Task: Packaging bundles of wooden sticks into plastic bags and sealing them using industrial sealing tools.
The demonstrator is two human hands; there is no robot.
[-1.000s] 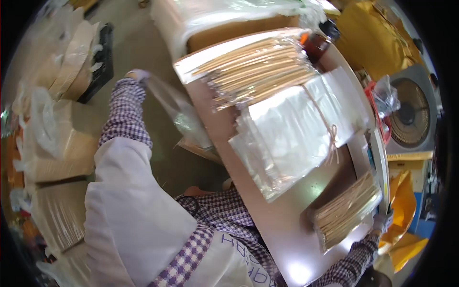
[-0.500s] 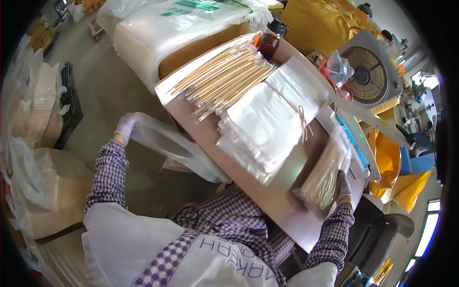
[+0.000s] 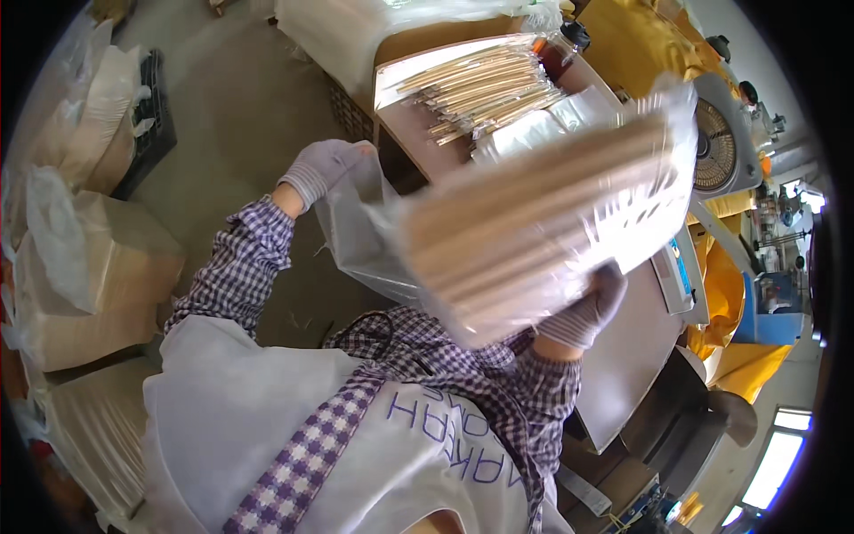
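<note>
My gloved left hand [image 3: 323,169] pinches the upper edge of a clear plastic bag [image 3: 358,233], which hangs down over the floor. In my gloved right hand [image 3: 589,310] is a clear-wrapped pack of long tan sticks [image 3: 534,222], gripped at its lower right. The pack is tilted and smeared by motion, raised in front of the table. Its left end is up against the bag or overlaps it; I cannot tell whether it has entered. Slim wrapped sticks [image 3: 485,84] lie piled on the table, beside a stack of clear bags [image 3: 525,133] partly hidden by the pack.
The brown table [image 3: 627,365] stands to the right, with a scale-like device [image 3: 680,271] at its edge. A grey fan [image 3: 716,133] is beyond. A dark chair [image 3: 680,409] sits at the right. Wrapped cartons [image 3: 124,258] and a black crate [image 3: 151,120] stand left.
My right hand has lifted the pack of sticks off the table and brought it left, toward the bag. My left hand has moved up and right with the bag. The view has shifted.
</note>
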